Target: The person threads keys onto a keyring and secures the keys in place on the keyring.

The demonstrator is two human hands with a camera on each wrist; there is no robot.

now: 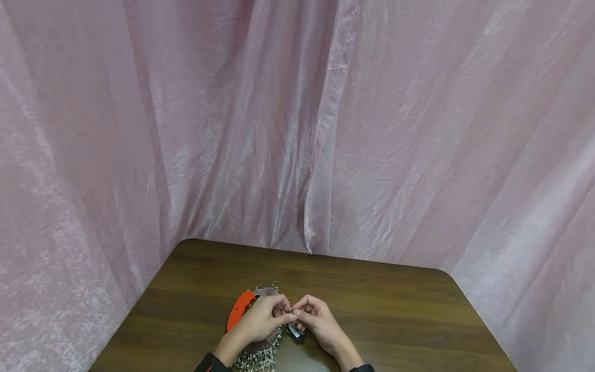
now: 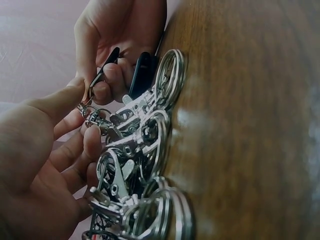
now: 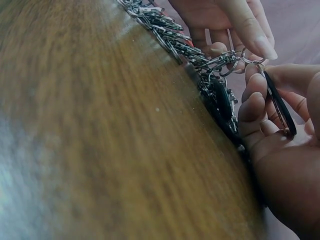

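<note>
My left hand [image 1: 264, 319] pinches a small metal key ring [image 2: 92, 112] with a swivel clasp between thumb and fingers. Facing it, my right hand [image 1: 322, 325] grips a slim black-and-silver pendant [image 3: 280, 102] by its ringed end, the fingers curled behind it. Both sets of fingertips meet at the joined rings. Beneath the left hand lies a row of silver clasps with split rings [image 2: 162, 130], partly hidden by that hand in the head view. A second black-and-silver pendant [image 1: 296, 332] sits between the hands, low over the table.
A bright orange-red curved piece [image 1: 239, 310] lies left of my left hand, beside the metal rings. The brown wooden table [image 1: 395, 310] has rounded far corners. Pink curtains [image 1: 260, 155] hang behind it and along both sides.
</note>
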